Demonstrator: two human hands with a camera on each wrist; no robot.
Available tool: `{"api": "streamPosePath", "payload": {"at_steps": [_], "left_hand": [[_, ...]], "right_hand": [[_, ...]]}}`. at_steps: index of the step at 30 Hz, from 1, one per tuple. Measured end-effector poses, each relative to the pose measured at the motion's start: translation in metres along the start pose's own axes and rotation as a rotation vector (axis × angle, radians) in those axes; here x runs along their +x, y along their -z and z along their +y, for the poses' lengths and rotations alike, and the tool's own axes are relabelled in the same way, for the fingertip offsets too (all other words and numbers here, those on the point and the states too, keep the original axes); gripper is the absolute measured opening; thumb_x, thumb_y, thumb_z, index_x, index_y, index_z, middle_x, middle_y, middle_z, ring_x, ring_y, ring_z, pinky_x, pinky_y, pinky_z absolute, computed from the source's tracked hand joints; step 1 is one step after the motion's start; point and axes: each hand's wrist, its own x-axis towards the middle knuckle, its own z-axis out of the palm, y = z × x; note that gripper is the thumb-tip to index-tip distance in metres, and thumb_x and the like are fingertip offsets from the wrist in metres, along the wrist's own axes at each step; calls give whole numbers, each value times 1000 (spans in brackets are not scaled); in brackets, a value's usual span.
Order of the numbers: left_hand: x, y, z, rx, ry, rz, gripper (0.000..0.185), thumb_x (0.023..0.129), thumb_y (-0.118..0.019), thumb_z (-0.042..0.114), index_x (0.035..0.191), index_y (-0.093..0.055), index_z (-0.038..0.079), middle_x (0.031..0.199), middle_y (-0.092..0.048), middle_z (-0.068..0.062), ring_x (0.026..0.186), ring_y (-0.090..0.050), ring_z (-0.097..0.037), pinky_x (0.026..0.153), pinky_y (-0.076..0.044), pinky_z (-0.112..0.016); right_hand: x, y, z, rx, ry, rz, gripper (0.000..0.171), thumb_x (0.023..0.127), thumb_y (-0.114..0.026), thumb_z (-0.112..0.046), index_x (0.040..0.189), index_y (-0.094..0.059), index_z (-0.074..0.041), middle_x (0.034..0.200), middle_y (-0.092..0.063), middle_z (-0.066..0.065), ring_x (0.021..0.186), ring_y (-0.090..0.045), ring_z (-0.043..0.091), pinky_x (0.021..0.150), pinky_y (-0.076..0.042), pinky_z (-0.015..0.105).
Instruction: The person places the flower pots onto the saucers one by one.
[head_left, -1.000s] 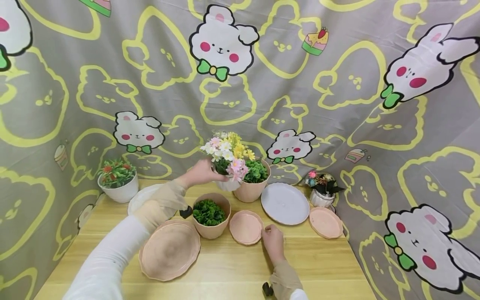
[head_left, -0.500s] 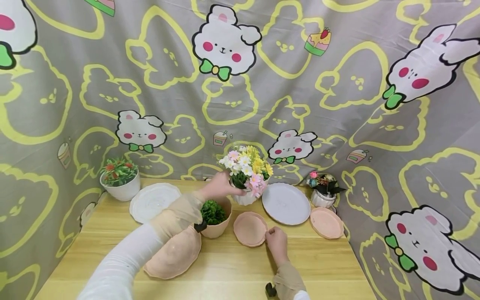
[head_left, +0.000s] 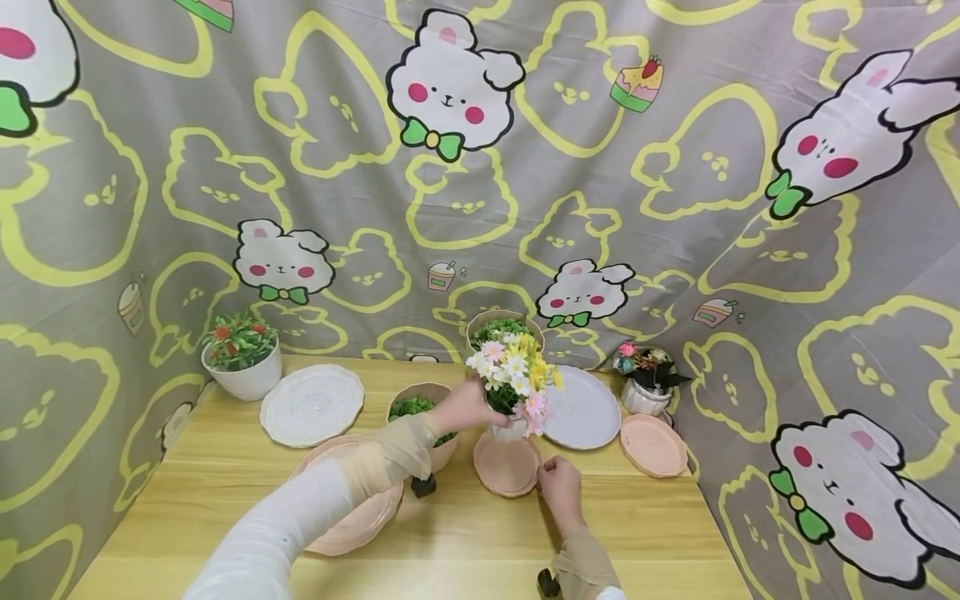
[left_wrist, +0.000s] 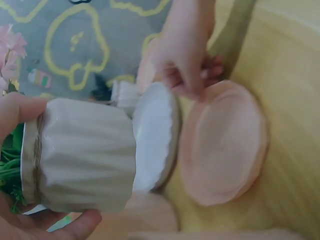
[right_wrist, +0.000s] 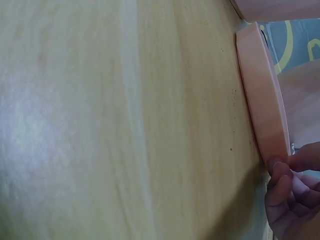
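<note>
My left hand (head_left: 477, 408) grips a white ribbed pot (head_left: 508, 430) full of white, yellow and pink flowers (head_left: 516, 371). It holds the pot just over a small pink saucer (head_left: 506, 468) on the wooden table (head_left: 465, 550). In the left wrist view the thumb and fingers of the left hand (left_wrist: 45, 165) wrap the white ribbed pot (left_wrist: 82, 160), which is apart from the pink saucer (left_wrist: 225, 145). My right hand (head_left: 547, 471) pinches the saucer's near right rim. The right wrist view shows its fingertips (right_wrist: 282, 175) on the saucer's rim (right_wrist: 262, 95).
A large pink plate (head_left: 367, 517) and a pink pot of greenery (head_left: 416, 407) lie under my left arm. Another pink pot (head_left: 501, 327) stands behind. Two white plates (head_left: 311, 404) (head_left: 585, 410), a pink saucer (head_left: 652, 443) and two small flowerpots (head_left: 240, 362) (head_left: 641, 385) ring the table.
My left hand carried the flowered pot from the back of the table rightward and down, to just over the small pink saucer. The right hand stayed at the saucer's rim.
</note>
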Motion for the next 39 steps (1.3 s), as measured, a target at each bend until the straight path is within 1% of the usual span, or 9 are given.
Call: {"api": "streamPosePath", "payload": {"at_steps": [3, 7, 9, 11, 14, 17, 23, 27, 39], "left_hand": [[0, -13, -4, 2, 2, 19, 108, 67, -86, 36, 148, -28, -5, 128, -59, -27, 107, -63, -30, 93, -53, -38], [0, -29, -8, 13, -8, 32, 94, 66, -87, 29, 139, -40, -8, 99, -66, -19, 78, -61, -20, 78, -54, -31], [0, -36, -10, 4, -9, 31, 89, 65, -87, 25, 136, -43, -8, 93, -66, -18, 71, -56, -17, 73, -53, -30], [0, -44, -12, -15, -3, 27, 89, 65, -86, 23, 137, -43, -8, 101, -67, -21, 77, -60, -18, 77, -55, -31], [0, -56, -19, -32, 17, 36, 96, 64, -87, 22, 141, -38, -8, 127, -60, -26, 104, -63, -27, 93, -54, -37], [-1, -67, -27, -37, 22, 44, 95, 64, -87, 20, 141, -38, -9, 131, -58, -27, 115, -60, -34, 100, -50, -41], [-3, -83, -39, -16, 24, 68, 83, 64, -87, 17, 131, -47, -11, 122, -62, -27, 111, -61, -35, 97, -52, -43], [-6, -89, -44, -39, 41, 52, 87, 66, -86, 17, 135, -43, -12, 127, -59, -27, 116, -59, -36, 99, -51, -44], [-5, -97, -52, -112, -13, 59, 96, 64, -87, 12, 143, -35, -6, 139, -51, -24, 126, -52, -37, 108, -43, -46]], "right_hand": [[0, 1, 0, 0, -8, -3, 11, 83, -61, -4, 72, -61, -1, 60, -63, 7, 52, -54, 11, 50, -45, 26], [1, 2, -1, 2, -19, -10, 13, 85, -60, -4, 72, -59, -2, 59, -62, 6, 51, -53, 11, 50, -44, 26], [2, 2, -1, -10, -17, -10, 15, 86, -60, -4, 71, -57, -2, 58, -60, 6, 50, -52, 11, 49, -43, 25], [3, 1, -1, -29, 2, 4, 16, 86, -60, -4, 71, -57, -3, 57, -59, 7, 50, -53, 13, 49, -43, 27], [3, 0, -1, -68, 62, 43, 11, 86, -61, -5, 75, -63, -1, 63, -63, 11, 56, -58, 20, 52, -47, 34], [2, -1, -1, -109, 155, 90, 9, 85, -64, -5, 79, -68, 1, 69, -68, 17, 64, -65, 30, 58, -52, 43], [0, -3, 1, -144, 310, 173, 13, 81, -71, -5, 71, -66, 1, 65, -65, 18, 63, -65, 39, 59, -52, 49], [-3, -4, 3, -106, 394, 218, 7, 76, -71, 1, 72, -66, 2, 66, -66, 17, 63, -65, 38, 59, -53, 48], [-5, -6, 6, -114, 453, 241, 3, 76, -67, 6, 77, -68, 4, 70, -68, 18, 67, -67, 37, 61, -55, 48]]}}
